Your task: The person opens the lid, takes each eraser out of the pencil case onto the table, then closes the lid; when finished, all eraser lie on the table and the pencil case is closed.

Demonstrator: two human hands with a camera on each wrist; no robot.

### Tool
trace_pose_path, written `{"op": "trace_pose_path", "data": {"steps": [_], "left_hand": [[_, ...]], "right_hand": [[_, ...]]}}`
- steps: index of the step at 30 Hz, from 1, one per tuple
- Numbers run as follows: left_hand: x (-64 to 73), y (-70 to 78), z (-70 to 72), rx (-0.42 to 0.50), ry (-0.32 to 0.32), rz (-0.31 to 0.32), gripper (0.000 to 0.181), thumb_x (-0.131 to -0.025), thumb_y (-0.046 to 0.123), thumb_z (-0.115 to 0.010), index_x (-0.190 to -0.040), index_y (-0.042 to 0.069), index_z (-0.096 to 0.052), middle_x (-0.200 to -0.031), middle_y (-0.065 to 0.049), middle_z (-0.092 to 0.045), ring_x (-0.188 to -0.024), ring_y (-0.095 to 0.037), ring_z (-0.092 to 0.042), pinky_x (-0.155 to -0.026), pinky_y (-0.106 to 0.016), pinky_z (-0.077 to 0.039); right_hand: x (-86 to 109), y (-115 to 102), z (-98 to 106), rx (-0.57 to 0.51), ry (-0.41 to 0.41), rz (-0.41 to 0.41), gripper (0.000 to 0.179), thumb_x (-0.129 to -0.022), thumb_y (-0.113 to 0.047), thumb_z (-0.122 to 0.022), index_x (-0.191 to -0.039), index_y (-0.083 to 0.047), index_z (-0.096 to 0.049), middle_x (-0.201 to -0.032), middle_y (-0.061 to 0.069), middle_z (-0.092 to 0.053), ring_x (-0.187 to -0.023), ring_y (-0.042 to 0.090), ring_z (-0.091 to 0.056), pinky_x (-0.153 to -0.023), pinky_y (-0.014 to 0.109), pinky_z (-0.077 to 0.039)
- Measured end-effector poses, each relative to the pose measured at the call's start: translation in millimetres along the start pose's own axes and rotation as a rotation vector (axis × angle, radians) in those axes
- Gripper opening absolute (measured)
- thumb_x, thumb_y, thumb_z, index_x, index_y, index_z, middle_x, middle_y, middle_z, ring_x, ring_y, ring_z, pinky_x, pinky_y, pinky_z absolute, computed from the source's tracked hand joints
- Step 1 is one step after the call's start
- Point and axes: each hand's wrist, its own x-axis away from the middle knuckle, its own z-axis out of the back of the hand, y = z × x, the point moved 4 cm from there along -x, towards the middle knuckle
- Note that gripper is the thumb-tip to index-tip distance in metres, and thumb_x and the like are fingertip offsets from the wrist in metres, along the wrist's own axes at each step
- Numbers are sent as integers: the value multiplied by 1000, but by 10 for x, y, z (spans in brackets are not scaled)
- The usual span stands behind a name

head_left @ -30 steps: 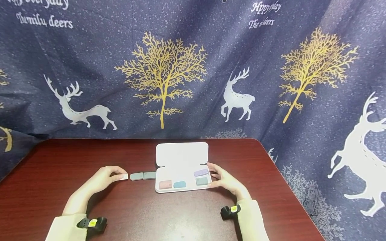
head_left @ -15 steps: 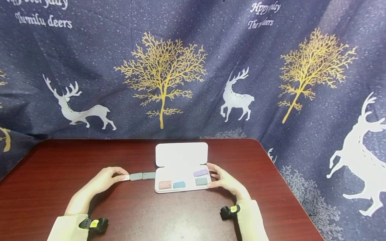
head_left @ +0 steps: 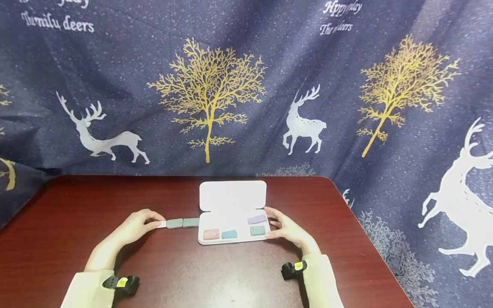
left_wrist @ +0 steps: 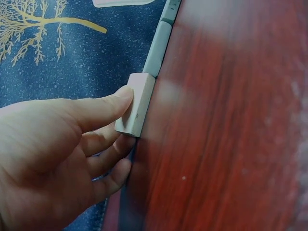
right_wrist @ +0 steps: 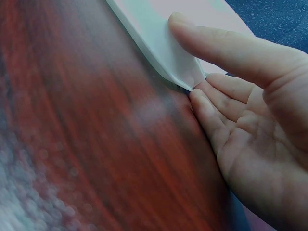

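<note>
My left hand pinches a small white block between thumb and fingers at the left end of a short row. The block's far end meets a grey-green block, and a second grey-green block follows, reaching the left side of a white hinged case. My right hand grips the case's right edge, thumb over the rim and fingers at its side. Inside lie a pink block, a blue block, a grey-green block and a purple block.
The case's lid lies back behind the tray. A reddish-brown table bears everything, with a dark blue cloth printed with deer and trees hanging behind it. Black cameras are strapped to both wrists.
My left hand has slid the white block a little to the right, closing the small gap to the grey-green block. The right hand stays on the case.
</note>
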Motion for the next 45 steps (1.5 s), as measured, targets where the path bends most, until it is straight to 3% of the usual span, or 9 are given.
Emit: {"op": "trace_pose_path", "data": {"steps": [19, 29, 45], "left_hand": [[-8, -17, 12, -7, 17, -21, 15, -85, 10, -72, -100, 6, -72, -85, 0, -67, -78, -14, -61, -71, -35, -50], [3, -35, 16, 17, 45, 7, 9, -83, 9, -75, -91, 11, -74, -88, -2, -71, -82, -20, -64, -72, -36, -51], [-14, -37, 38, 13, 73, 1, 17, -82, 5, -74, -98, 5, -71, -87, -4, -70, -75, -16, -63, -68, -31, -49]], "right_hand": [[-9, 6, 6, 0, -4, 7, 88, -80, -4, -75, -150, 7, -23, -154, 29, -28, -138, 49, -32, -113, 57, -28], [-10, -2, 7, 1, -6, 14, 87, -80, -4, -75, -149, 7, -23, -153, 30, -29, -138, 49, -32, -113, 57, -28], [-4, -11, 16, 14, 5, 17, 87, -80, -5, -76, -149, 6, -26, -153, 29, -30, -138, 47, -32, -114, 59, -26]]}}
